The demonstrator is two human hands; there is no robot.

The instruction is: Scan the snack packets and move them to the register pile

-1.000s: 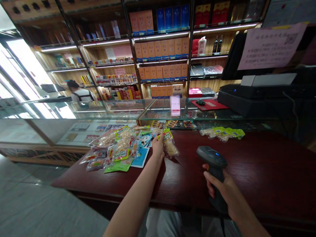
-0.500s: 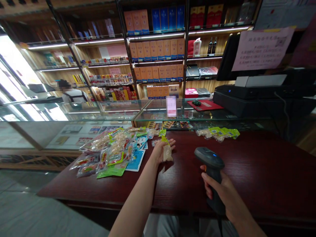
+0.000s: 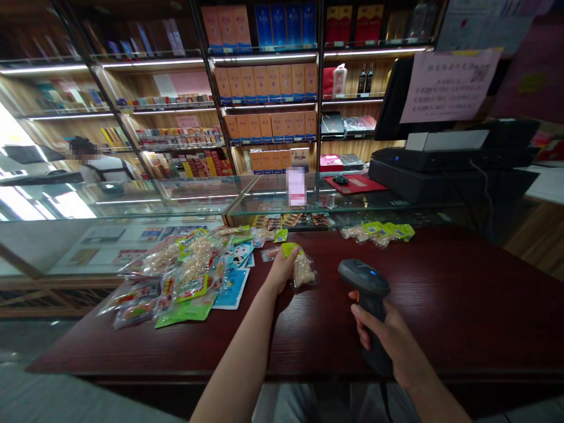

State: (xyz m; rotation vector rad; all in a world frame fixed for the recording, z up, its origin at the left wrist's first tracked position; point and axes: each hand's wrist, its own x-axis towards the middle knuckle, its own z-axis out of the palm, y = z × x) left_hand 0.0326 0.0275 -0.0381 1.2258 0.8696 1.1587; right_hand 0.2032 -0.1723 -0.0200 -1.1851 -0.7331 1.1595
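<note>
My left hand (image 3: 282, 270) grips a clear snack packet (image 3: 304, 269) by its yellow-green end, just above the dark red table (image 3: 308, 335). Pale, lumpy food shows through the plastic. In my right hand (image 3: 381, 332) is a black barcode scanner (image 3: 365, 279), held upright by its handle with a blue light on top. The scanner's head points left toward the packet, and they do not touch. To the left lies a heap of snack packets (image 3: 194, 264), with a blue packet (image 3: 232, 288) and a green packet (image 3: 187, 311) at its near side.
More yellow-green packets (image 3: 379, 232) lie at the table's back right. Behind stands a glass display counter (image 3: 247, 202) with a phone-like pink screen (image 3: 296, 187). A monitor (image 3: 392, 100) stands at right. A person (image 3: 106, 167) is at far left.
My left hand has turned and closed around the packet's coloured end, where it lay on the open palm before. My right hand still holds the scanner. The whole view has shifted slightly.
</note>
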